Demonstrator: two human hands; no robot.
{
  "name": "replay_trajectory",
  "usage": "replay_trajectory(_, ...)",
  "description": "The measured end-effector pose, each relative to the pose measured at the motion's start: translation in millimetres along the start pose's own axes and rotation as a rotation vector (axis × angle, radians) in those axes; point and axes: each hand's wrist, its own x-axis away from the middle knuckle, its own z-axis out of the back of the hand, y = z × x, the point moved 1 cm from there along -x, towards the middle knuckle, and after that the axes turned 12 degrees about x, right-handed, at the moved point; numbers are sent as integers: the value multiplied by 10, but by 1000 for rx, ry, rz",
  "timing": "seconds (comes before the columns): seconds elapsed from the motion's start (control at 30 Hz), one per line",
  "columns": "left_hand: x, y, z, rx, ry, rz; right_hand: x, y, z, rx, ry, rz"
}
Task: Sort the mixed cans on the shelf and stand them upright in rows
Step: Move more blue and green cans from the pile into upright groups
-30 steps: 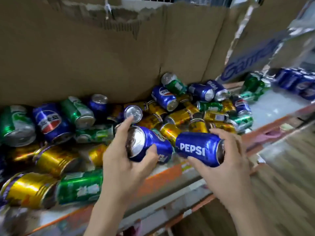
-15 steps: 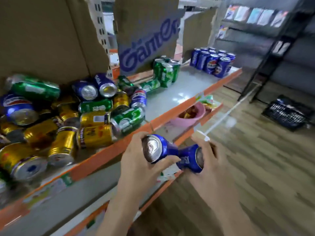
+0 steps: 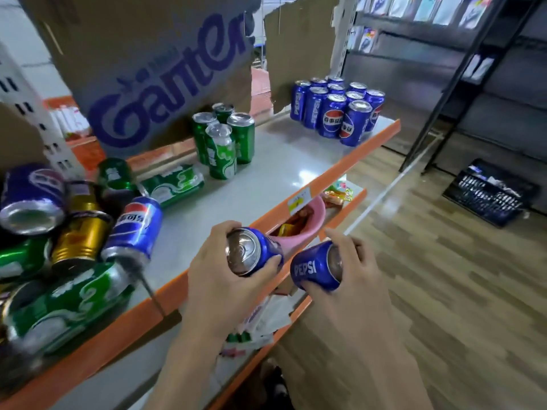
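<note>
Blue aluminium dominates the foreground: the left hand (image 3: 219, 276) wraps its fingers round one blue can (image 3: 253, 252), lid end toward the viewer, and the right hand (image 3: 352, 279) curls round a second blue can (image 3: 315, 266) lettered PEPSI; both cans lie tilted, held just in front of the orange shelf edge (image 3: 331, 176). Left of that edge, a mixed heap (image 3: 74, 232) of green, gold and blue cans lies on its sides. Beyond the edge, four green cans (image 3: 223, 143) stand upright near the cardboard backing (image 3: 165, 72), with one green can (image 3: 171, 186) lying beside them. Farthest along the edge stands the blue group (image 3: 337, 109), upright in rows. The step in hand appears to be carrying both blue cans to that group; turning each lid-up before setting it down, flush against the front row, should keep neighbours from toppling.
</note>
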Motion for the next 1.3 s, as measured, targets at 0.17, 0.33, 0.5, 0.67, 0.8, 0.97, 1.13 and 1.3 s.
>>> replay_trajectory(0.17, -917, -47, -568, 0, 47, -29, -1118, 333, -33, 58, 5, 88)
replay_trajectory(0.33, -1744, -44, -953, -41, 26, -70, -2077, 582, -80, 80, 80, 122)
replay_trajectory(0.5, -2307, -183, -1155, -123, 17, -44, -2707, 789, -275, 98, 11, 115)
replay_trajectory(0.67, -2698, -324, -1384, -160, 98, 32, -3291, 944, -523, 84, -126, 190)
replay_trajectory(0.8, -3120, -395, -1605, -175, 187, 50, -3800, 1069, -704, 92, -182, 289)
replay_trajectory(0.97, -4014, -383, -1876, -339, 167, 49, -4399, 1178, -836, 191, -161, 544)
replay_trajectory(1.13, -4867, -509, -2089, -512, -55, 139, -4931, 1252, -942, 216, -200, 687)
replay_trajectory(1.3, -5278, -519, -2243, -632, -143, 131, -5171, 1209, -1106, 273, -324, 693)
